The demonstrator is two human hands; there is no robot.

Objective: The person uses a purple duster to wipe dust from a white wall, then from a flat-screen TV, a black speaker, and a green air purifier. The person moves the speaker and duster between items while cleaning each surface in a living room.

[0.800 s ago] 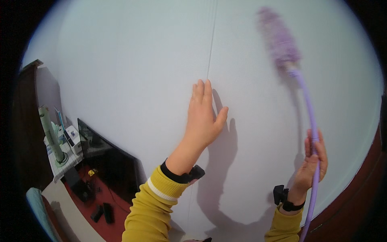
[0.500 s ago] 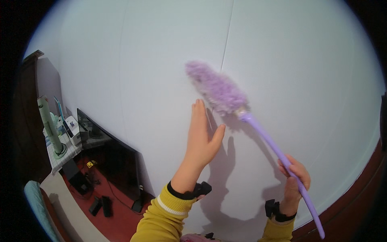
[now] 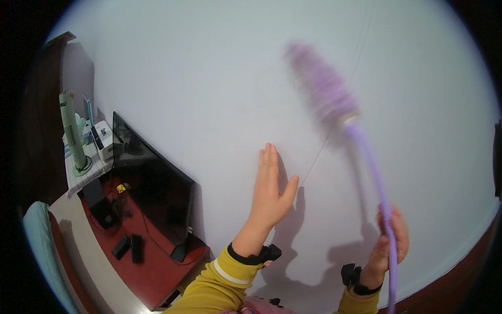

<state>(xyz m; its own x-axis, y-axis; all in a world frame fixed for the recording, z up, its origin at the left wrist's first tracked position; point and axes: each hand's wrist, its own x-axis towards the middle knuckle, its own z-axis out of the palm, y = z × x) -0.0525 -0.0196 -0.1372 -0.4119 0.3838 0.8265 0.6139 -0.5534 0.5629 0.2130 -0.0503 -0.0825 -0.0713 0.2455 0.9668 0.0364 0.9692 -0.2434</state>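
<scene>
A fluffy purple duster (image 3: pixel 324 86) with a long lilac handle is gripped in my right hand (image 3: pixel 392 238), at the lower right. Its head, blurred by motion, is up against or just off the pale wall (image 3: pixel 219 78); I cannot tell which. My left hand (image 3: pixel 272 191) is raised with fingers stretched and thumb apart, in front of the wall and below the duster head. Nothing is in it, and whether it touches the wall is unclear. The lower end of the handle runs out of the picture.
On the left, a black television (image 3: pixel 151 180) stands on a red cabinet (image 3: pixel 149 282) with dark boxes (image 3: pixel 130 247) and cables. Behind it, a pale green tower fan (image 3: pixel 75 133) stands on a cloth-covered table (image 3: pixel 89 177). A light blue padded chair (image 3: pixel 39 230) is at the near left.
The duster head has swept up and to the right, and the handle is now steeper. My left hand has shifted slightly right and down. The view has also shifted.
</scene>
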